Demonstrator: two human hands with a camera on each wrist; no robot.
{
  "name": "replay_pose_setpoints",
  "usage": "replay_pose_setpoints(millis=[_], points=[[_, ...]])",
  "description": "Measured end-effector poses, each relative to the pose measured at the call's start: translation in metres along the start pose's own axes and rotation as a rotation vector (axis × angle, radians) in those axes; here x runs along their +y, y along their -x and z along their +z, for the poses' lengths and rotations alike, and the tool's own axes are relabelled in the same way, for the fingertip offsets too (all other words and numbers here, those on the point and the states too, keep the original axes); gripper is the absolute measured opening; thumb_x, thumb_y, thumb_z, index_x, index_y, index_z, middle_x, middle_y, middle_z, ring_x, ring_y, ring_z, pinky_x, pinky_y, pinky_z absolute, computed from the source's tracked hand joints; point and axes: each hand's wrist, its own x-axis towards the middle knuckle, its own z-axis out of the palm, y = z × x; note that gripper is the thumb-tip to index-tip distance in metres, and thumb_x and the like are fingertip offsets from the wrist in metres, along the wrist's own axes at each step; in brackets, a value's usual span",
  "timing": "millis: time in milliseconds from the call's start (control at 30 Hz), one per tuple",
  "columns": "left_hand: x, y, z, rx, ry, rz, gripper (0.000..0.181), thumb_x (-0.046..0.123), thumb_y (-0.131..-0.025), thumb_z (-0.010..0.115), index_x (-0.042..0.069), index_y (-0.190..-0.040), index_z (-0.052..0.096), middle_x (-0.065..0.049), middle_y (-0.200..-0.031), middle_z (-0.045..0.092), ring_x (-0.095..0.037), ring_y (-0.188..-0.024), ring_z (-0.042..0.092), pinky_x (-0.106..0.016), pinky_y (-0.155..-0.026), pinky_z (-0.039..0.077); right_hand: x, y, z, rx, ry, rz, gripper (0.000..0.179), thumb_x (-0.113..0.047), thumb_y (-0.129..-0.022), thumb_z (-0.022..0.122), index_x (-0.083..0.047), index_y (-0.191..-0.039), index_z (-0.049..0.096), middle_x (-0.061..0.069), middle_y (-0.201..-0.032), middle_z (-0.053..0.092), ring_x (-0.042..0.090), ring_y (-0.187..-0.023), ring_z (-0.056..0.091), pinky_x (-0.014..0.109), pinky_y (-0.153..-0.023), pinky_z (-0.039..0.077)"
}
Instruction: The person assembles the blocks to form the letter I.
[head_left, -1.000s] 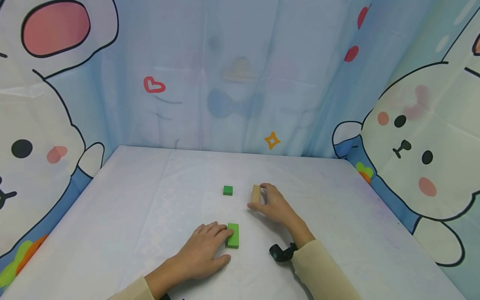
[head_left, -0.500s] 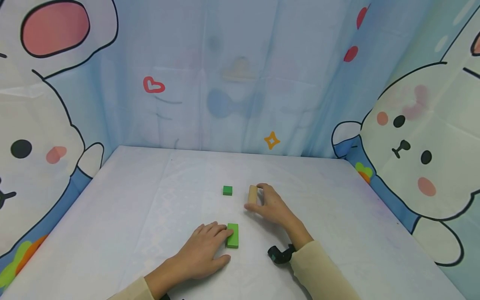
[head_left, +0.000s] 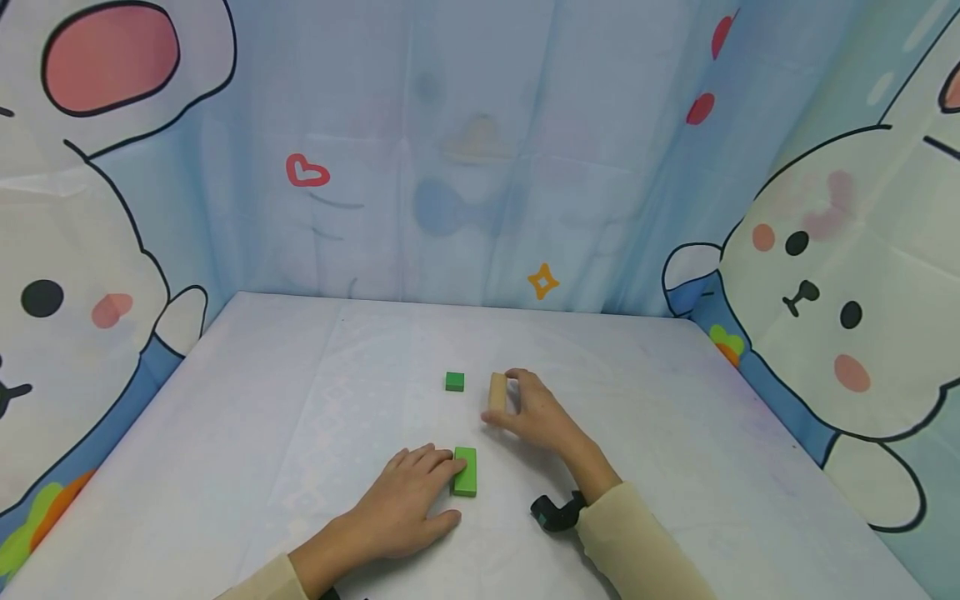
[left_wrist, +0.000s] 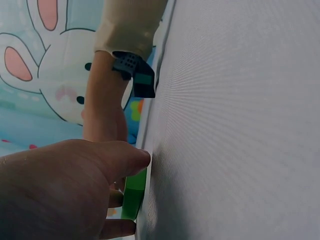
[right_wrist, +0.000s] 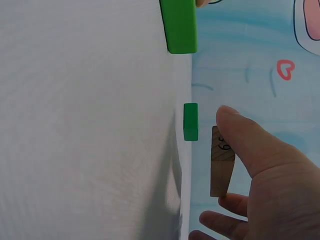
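Between its thumb and fingers my right hand pinches a plain wooden block by its two ends. In the right wrist view the wooden block shows dark digits near one end and appears held off the table. My left hand lies palm down on the table, fingers spread. Its index finger touches a bright green block lying flat, also visible as a green block beyond the thumb in the left wrist view. Farther back sits a small dark green block, left of the wooden one.
A white cloth covers the table. Behind it hangs a light blue curtain printed with rabbits. A black wrist camera sticks out beside the right sleeve, low over the cloth.
My right hand has moved slightly left with the wooden block, closer to the small dark green block. The left hand and both green blocks have stayed put.
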Motion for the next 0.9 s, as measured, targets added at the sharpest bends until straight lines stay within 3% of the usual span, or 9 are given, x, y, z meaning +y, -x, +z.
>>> replay_pose_setpoints(millis=[900], points=[[0.0,0.001,0.0,0.019,-0.001,0.013,0.059,0.04,-0.098,0.065,0.014,-0.15,0.053,-0.007,-0.151,0.053,-0.035,-0.145,0.045,-0.063,-0.116,0.036,-0.018,0.008,0.016,-0.037,-0.001,-0.054,0.089,-0.048,-0.086,0.083,-0.003,-0.151,0.043,0.02,-0.153,0.049,0.037,-0.144,0.047,0.057,-0.117,0.04]])
